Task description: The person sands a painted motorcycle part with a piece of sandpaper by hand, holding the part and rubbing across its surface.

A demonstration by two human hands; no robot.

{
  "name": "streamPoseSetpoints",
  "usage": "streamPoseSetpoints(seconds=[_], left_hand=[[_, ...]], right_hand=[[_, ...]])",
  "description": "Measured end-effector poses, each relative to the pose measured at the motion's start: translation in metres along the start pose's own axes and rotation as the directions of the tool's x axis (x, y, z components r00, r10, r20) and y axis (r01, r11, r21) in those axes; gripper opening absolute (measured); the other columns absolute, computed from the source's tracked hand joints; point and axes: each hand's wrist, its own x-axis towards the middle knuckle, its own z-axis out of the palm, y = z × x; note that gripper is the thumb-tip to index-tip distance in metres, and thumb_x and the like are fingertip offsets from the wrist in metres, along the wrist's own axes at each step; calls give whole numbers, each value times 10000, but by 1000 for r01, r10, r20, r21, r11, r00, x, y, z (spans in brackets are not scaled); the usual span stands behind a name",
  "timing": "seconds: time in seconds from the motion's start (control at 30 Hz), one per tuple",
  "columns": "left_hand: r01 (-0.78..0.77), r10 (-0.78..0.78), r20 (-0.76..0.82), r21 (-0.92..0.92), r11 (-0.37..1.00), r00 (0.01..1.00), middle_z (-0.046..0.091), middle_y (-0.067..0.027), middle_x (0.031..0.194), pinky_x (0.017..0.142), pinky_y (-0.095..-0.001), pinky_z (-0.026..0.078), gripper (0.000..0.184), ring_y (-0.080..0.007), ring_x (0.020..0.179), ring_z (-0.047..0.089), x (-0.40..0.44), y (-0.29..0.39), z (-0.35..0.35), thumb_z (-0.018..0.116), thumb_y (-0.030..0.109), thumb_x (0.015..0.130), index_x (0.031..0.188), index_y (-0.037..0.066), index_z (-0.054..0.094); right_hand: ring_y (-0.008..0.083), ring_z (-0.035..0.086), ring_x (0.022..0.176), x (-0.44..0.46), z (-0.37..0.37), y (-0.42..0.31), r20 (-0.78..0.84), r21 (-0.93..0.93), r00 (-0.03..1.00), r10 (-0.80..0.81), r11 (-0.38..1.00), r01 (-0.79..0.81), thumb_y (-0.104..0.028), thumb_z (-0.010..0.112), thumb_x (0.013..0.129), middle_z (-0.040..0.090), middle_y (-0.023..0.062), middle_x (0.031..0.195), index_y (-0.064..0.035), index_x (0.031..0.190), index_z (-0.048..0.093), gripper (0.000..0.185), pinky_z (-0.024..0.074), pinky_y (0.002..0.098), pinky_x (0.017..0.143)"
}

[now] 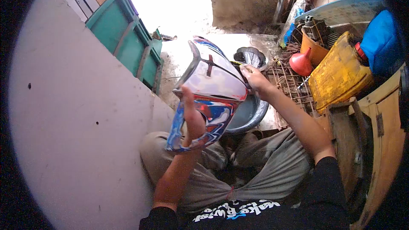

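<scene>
A motorcycle body panel [213, 74], white with blue and red patches that look sanded through, is held tilted in front of my knees. My left hand [194, 121] supports its lower left part, beside an opening in the blue section, with a finger extended upward along the surface. The right edge is gripped by my right hand [254, 79], its fingers closed there; part of them is hidden behind the panel. Below the panel stands a dark round basin [260, 113], partly covered by it. A dark scalloped bowl [250, 55] lies just beyond my right hand.
A pale wall [76, 102] runs close along my left, with a green panelled piece [123, 38] behind it. To the right are a metal grid [294, 85], a red funnel [301, 61], a yellow jerrycan [338, 76] and a wooden cabinet [379, 145].
</scene>
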Motion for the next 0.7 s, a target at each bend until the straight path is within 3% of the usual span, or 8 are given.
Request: streamPoseSetpoints(seconds=[0.03, 0.1, 0.17, 0.27, 0.4, 0.43, 0.57, 0.7], left_hand=[[-21, 20, -54, -17, 1000, 998, 645, -119, 1247, 917, -387, 524, 608, -216, 1066, 636, 3, -5, 2, 528, 557, 1033, 1308, 16, 579], [235, -294, 64, 450, 862, 954, 676, -76, 1172, 875, -330, 521, 489, -164, 1014, 637, 0, 8, -12, 568, 433, 1047, 1263, -2, 621], [131, -219, 233, 343, 930, 947, 693, -24, 970, 758, -276, 508, 353, -105, 869, 621, -20, 13, 6, 660, 345, 1015, 1138, 15, 684], [-27, -405, 386, 751, 660, 828, 709, -28, 1004, 722, -277, 524, 339, -113, 869, 642, -10, 9, 6, 723, 329, 972, 1166, 54, 685], [-223, -566, 533, 821, 525, 629, 702, -60, 1178, 906, -369, 530, 483, -188, 1040, 643, -13, 10, -1, 779, 277, 913, 1335, 89, 638], [-414, -431, 682, 715, 564, 591, 662, -96, 1303, 1027, -395, 477, 551, -216, 1151, 625, -14, 9, -8, 777, 248, 905, 1391, 58, 600], [166, -651, 649, 646, 745, 394, 455, -160, 1535, 1137, -385, 383, 786, -224, 1367, 475, 5, 32, -18, 719, 282, 934, 1574, 45, 329], [486, -482, 688, 211, 848, 542, 439, -221, 1545, 1122, -604, 406, 729, -413, 1349, 521, 12, 27, -10, 627, 202, 927, 1555, -6, 320]], right_hand=[[122, 654, 852, 5, 1, 4, 39, -4, 998, -48, 999, 48, -333, 512, 1082, 692, 33, 1104, -91, 1408, 508, 406, 539, 304, 732], [147, 664, 909, 13, 1, 16, 3, 45, 993, -118, 992, 117, -330, 512, 1083, 693, 55, 1132, -78, 1413, 501, 415, 547, 304, 779], [175, 671, 960, 20, -1, 22, -33, 84, 988, -149, 985, 151, -326, 514, 1083, 693, 85, 1163, -65, 1416, 499, 424, 553, 317, 830], [192, 671, 987, -1, -4, -7, -21, 196, 996, -89, 976, 92, -323, 519, 1082, 689, 112, 1180, -52, 1418, 502, 431, 554, 338, 862], [167, 663, 967, 8, -10, 0, -33, 82, 987, -159, 983, 161, -307, 511, 1088, 690, 95, 1160, -55, 1377, 545, 385, 549, 323, 848], [164, 661, 964, 12, -11, 6, -44, 45, 984, -173, 983, 175, -305, 509, 1089, 690, 91, 1152, -54, 1374, 549, 382, 546, 319, 851], [151, 648, 976, 21, -10, 15, 10, 88, 976, -217, 973, 215, -300, 502, 1093, 684, 74, 1135, -44, 1363, 557, 376, 533, 314, 872], [128, 630, 957, 17, -7, 9, -19, 36, 969, -244, 969, 245, -292, 507, 1093, 676, 48, 1095, -30, 1313, 575, 349, 523, 298, 864]])
